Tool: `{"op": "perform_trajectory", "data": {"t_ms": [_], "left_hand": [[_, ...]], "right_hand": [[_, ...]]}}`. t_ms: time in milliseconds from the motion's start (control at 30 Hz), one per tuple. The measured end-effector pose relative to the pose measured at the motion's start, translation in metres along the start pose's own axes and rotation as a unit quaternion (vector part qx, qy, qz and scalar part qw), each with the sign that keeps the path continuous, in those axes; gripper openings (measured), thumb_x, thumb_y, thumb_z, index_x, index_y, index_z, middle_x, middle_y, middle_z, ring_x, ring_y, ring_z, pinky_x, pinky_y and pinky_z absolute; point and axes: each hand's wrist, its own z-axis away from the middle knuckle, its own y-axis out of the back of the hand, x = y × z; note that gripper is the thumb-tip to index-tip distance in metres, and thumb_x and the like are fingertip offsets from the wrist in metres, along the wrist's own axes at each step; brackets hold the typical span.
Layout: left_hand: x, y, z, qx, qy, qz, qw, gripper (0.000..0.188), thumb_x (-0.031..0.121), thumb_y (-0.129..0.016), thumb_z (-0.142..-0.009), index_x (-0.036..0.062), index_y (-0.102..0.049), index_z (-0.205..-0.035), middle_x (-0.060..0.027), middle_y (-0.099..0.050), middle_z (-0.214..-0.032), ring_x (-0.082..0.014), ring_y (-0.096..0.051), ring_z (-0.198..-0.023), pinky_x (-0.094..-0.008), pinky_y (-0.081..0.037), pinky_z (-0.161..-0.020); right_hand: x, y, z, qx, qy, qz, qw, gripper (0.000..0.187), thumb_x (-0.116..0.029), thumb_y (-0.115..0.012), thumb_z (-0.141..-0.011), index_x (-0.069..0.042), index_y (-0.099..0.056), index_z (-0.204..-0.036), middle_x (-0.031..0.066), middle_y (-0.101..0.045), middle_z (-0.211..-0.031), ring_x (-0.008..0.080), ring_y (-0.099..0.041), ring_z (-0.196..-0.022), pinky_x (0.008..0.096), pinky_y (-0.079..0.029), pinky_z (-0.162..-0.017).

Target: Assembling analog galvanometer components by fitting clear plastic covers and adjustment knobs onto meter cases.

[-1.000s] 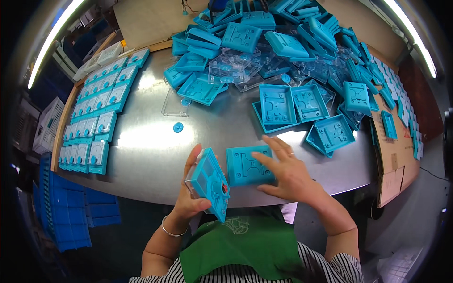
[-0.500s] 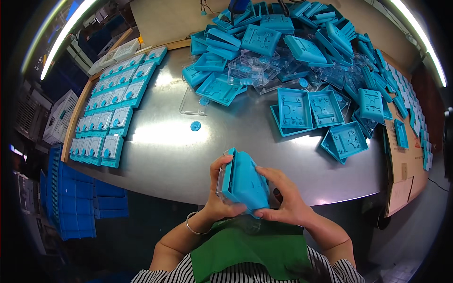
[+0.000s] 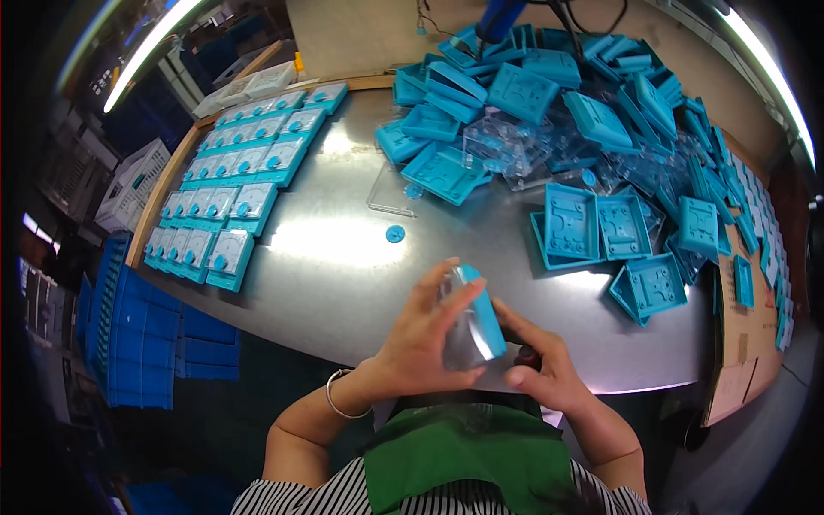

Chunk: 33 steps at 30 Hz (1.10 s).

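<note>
My left hand (image 3: 421, 339) grips a teal plastic case (image 3: 486, 319) with a clear cover (image 3: 463, 339), fingers and thumb spread around the clear side. The case is tilted on edge above the table's near edge. Beside its teal side is my right hand (image 3: 545, 365), fingertips close to the case; whether they touch it I cannot tell. Between its thumb and fingers sits a dark, round-ended handle with some red (image 3: 528, 356), mostly hidden. A teal knob (image 3: 395, 233) lies alone on the metal table (image 3: 343, 296). Behind it is a loose clear cover (image 3: 390, 193).
Rows of cases with clear covers and knobs (image 3: 249, 163) line the table's left side. A big heap of teal shells (image 3: 524, 90) and clear parts fills the back right. Open shells (image 3: 571, 223) lie nearer me. Cardboard (image 3: 730, 360) is at right; blue bins (image 3: 142, 335) stand lower left.
The case has turned, so its clear cover shows more. My left hand has shifted to grip the cover side, and my right hand has moved off the teal face. The whole view has shifted.
</note>
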Motion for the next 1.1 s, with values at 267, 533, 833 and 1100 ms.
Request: {"op": "perform_trajectory", "data": {"t_ms": [267, 533, 833, 1100], "left_hand": [[0.005, 0.032, 0.005, -0.08, -0.133, -0.255, 0.954, 0.059, 0.029, -0.07, -0.075, 0.0187, -0.051, -0.13, -0.0165, -0.036, -0.144, -0.0369, -0.03, -0.135, -0.0554, -0.026, -0.106], [-0.159, 0.125, -0.107, 0.122, -0.158, -0.442, 0.875, 0.052, 0.001, -0.063, -0.069, 0.0111, -0.058, -0.12, -0.0127, -0.054, -0.128, -0.0313, -0.049, -0.121, -0.0459, -0.035, -0.104], [-0.357, 0.205, -0.172, 0.057, 0.049, -0.497, 0.865, 0.084, -0.009, -0.06, -0.063, 0.0138, -0.037, -0.14, -0.0116, -0.038, -0.144, -0.034, -0.035, -0.131, -0.0514, -0.03, -0.104], [-0.347, 0.174, -0.201, 0.061, 0.212, -0.536, 0.815, 0.088, -0.01, -0.052, -0.069, 0.0215, -0.025, -0.147, -0.0073, -0.027, -0.151, -0.0364, -0.024, -0.138, -0.0615, -0.024, -0.105]], "right_hand": [[-0.007, 0.006, -0.055, 0.089, -0.127, -0.228, 0.961, 0.045, -0.027, -0.053, -0.091, -0.005, -0.052, -0.13, -0.0022, -0.057, -0.076, 0.0023, -0.04, -0.046, 0.0178, -0.032, -0.041], [-0.033, 0.016, -0.089, -0.012, -0.088, -0.216, 0.972, 0.043, -0.025, -0.052, -0.095, -0.005, -0.048, -0.133, 0.0124, -0.062, -0.11, 0.0117, -0.063, -0.073, 0.0192, -0.041, -0.044], [-0.037, 0.114, 0.026, 0.05, -0.135, -0.044, 0.989, 0.035, -0.011, -0.056, -0.093, -0.004, -0.053, -0.127, 0.0089, -0.066, -0.096, 0.0082, -0.06, -0.07, 0.0221, -0.05, -0.059], [-0.026, 0.272, 0.116, 0.515, -0.141, 0.256, 0.806, 0.02, -0.01, -0.058, -0.087, 0.0, -0.066, -0.102, 0.0034, -0.064, -0.075, 0.0072, -0.054, -0.059, 0.0217, -0.043, -0.052]]}}
